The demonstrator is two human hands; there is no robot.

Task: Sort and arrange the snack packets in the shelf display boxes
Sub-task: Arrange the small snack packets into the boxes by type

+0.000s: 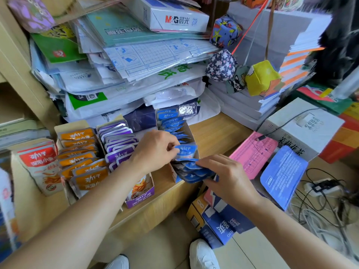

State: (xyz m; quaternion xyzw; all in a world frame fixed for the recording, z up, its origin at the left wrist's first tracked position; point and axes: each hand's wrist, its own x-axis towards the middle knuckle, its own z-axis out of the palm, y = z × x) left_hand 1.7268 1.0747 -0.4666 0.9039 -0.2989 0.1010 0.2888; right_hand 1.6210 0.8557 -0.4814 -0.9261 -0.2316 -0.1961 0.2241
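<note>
Four display boxes of snack packets stand side by side on a wooden shelf: red packets (39, 158) at the left, then orange packets (81, 152), purple packets (118, 140), and a blue box (191, 133) at the right. My left hand (155, 150) pinches one blue packet (185, 151) upright at the front of the blue box. My right hand (225, 175) grips a fanned bunch of blue packets (194, 172) just below and in front of that box.
A tall heap of bagged paper and notebooks (136, 65) leans behind the boxes. Fabric cubes (262, 78) hang at the right. A pink pad (254, 152), a blue pouch (281, 173), a white carton (303, 125) and cables (320, 200) lie right of my hands.
</note>
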